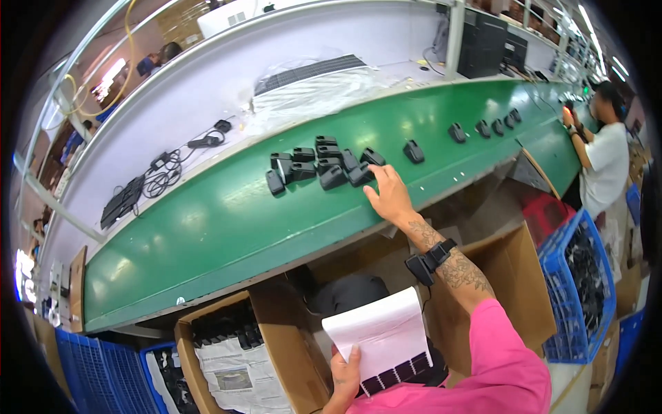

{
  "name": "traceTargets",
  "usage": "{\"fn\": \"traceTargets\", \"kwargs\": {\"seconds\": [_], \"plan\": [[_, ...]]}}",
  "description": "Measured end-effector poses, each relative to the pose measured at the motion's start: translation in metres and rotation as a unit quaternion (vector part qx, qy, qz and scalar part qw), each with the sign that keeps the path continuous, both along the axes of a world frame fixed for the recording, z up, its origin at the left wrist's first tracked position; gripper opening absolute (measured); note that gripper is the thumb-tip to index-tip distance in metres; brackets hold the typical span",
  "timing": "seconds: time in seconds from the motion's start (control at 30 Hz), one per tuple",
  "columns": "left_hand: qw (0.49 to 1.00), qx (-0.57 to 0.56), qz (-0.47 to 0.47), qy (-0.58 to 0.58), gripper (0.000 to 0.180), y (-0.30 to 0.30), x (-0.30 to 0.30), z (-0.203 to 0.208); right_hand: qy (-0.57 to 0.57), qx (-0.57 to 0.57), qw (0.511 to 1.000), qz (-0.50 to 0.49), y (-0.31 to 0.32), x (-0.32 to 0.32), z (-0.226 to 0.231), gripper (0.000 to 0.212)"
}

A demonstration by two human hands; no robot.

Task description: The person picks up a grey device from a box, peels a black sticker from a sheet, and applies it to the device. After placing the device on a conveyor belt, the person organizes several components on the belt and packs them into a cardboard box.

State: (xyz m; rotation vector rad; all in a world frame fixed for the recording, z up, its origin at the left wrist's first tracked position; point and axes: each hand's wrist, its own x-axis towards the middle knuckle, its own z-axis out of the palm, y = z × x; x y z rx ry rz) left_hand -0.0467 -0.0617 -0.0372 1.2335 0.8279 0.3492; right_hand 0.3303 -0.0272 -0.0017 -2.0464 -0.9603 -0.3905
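Observation:
My left hand [346, 372] is closed on a white sheet [379, 328], thumb on top. A row of dark rectangular pieces, like stickers, lines the sheet's lower edge. My right hand [389, 194] reaches over the green work surface, thumb and fingers apart. Its fingertips are at a small black plastic device [360, 174], seemingly touching it. That device sits at the right side of a cluster of similar black devices [303, 170]. Further right lie a lone black device [414, 152], another one [456, 133] and several more toward the far right.
Cardboard boxes [265, 345] stand open below the bench's near edge, one with black items and printed paper. Blue crates [586, 290] flank them. Coiled black cables [164, 172] lie on the back ledge. A co-worker [603, 152] stands at the far right.

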Motion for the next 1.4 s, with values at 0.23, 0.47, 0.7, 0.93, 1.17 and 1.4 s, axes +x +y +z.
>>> {"fn": "traceTargets", "kwargs": {"seconds": [0.23,0.47,0.7,0.93,1.17,1.4], "plan": [[0.998,0.032,0.02,0.048,0.036,0.018,0.012,-0.025,-0.027,-0.095,0.987,0.126,0.124,-0.023,0.028,0.035],[0.995,0.058,0.007,0.078,0.049,0.009,0.005,-0.049,0.003,-0.219,0.972,0.088,0.245,-0.031,0.02,0.034],[1.0,0.005,-0.004,0.004,0.036,0.016,-0.002,-0.053,0.02,-0.281,0.953,0.108,0.207,-0.052,0.032,0.023],[0.901,0.371,0.215,0.065,0.015,0.044,-0.004,-0.012,0.571,-0.098,0.723,0.378,0.061,-0.064,0.064,0.033],[0.967,0.107,0.063,-0.22,0.082,0.066,0.062,0.087,0.726,0.021,0.503,0.468,-0.048,-0.168,0.054,0.034],[0.956,-0.015,-0.005,-0.294,0.048,0.051,0.047,0.017,0.23,-0.102,0.945,0.211,-0.137,-0.22,0.017,0.019]]}}
